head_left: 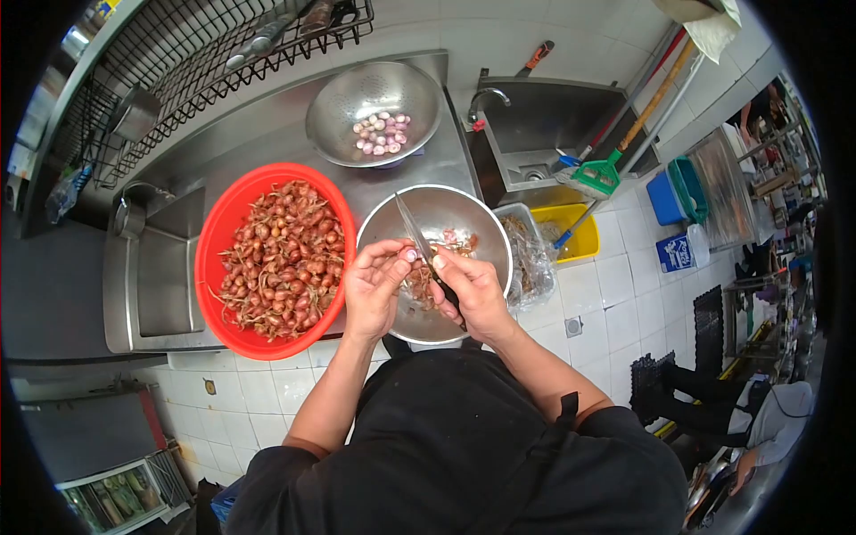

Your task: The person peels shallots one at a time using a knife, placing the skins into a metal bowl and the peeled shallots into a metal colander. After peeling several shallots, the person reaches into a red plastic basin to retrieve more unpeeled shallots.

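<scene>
My left hand [374, 281] pinches a small peeled shallot [410, 255] between thumb and fingers. Wrapped round the black handle of a knife [413, 223], my right hand [473, 294] keeps the blade pointing up and away, close beside the shallot. Both hands are over a steel bowl [374, 218] with reddish-brown skins [419, 285] in it. To the left stands a red basin [214, 312] heaped with unpeeled shallots [285, 259]. Behind the bowl, a steel colander [339, 98] contains several peeled shallots [382, 134].
A steel sink [160, 285] lies at the far left, another sink [553, 116] at the back right. Plastic bags [528, 259] and a yellow tub [584, 236] sit right of the bowl. A green broom [597, 176] leans nearby. Another person [758, 410] stands at far right.
</scene>
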A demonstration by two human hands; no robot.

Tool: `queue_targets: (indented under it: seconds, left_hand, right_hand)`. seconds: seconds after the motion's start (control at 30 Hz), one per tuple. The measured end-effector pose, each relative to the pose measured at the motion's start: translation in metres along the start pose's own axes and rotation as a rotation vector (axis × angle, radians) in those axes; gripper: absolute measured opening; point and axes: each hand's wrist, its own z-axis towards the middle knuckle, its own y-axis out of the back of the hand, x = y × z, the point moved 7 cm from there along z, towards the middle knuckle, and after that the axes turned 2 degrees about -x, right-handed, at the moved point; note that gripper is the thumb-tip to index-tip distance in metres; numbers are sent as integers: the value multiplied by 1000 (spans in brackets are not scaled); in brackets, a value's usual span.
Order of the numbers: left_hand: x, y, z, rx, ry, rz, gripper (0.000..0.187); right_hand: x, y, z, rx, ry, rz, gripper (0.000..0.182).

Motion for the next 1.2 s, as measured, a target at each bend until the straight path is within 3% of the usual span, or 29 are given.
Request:
queue_targets:
  seconds: [0.13, 0.23, 0.37, 0.43, 0.5, 0.57, 0.6, 0.7, 0.83, 0.9, 1.0, 1.2]
  left_hand:
    - [5, -3, 2, 14, 129, -49, 27]
    - [1, -3, -1, 9, 93, 104, 28]
    - [7, 11, 1, -63, 85, 74, 28]
    - [3, 13, 3, -64, 108, -185, 25]
    - [-3, 15, 2, -77, 105, -184, 24]
    - [-5, 15, 1, -24, 136, -197, 27]
    - [-4, 18, 0, -32, 129, -184, 27]
    - [-1, 25, 1, -28, 115, -150, 27]
    - [-3, 22, -3, -66, 139, -133, 27]
    - [-6, 20, -4, -111, 87, 2, 29]
    - [-6, 17, -6, -91, 55, 56, 34]
    - [-13, 12, -6, -115, -53, 87, 30]
  right_hand:
    - [-4, 2, 2, -45, -7, 6, 34]
    - [-8, 3, 5, -54, 12, -46, 36]
    - [-8, 5, 5, -84, 23, -95, 36]
    - [-13, 25, 11, -225, 147, -148, 35]
    - [-30, 49, 20, -255, 151, -144, 31]
    - [-37, 61, 29, -154, 171, -544, 28]
    - [-42, 62, 33, -61, 63, -743, 26]
    - [-35, 59, 24, 33, -20, -998, 26]
    - [-21, 38, 9, -38, 45, -653, 27]
    - [-7, 18, 3, 48, 124, -406, 34]
    - [1, -3, -5, 125, 198, -347, 35]
    - [2, -15, -4, 71, 244, -352, 32]
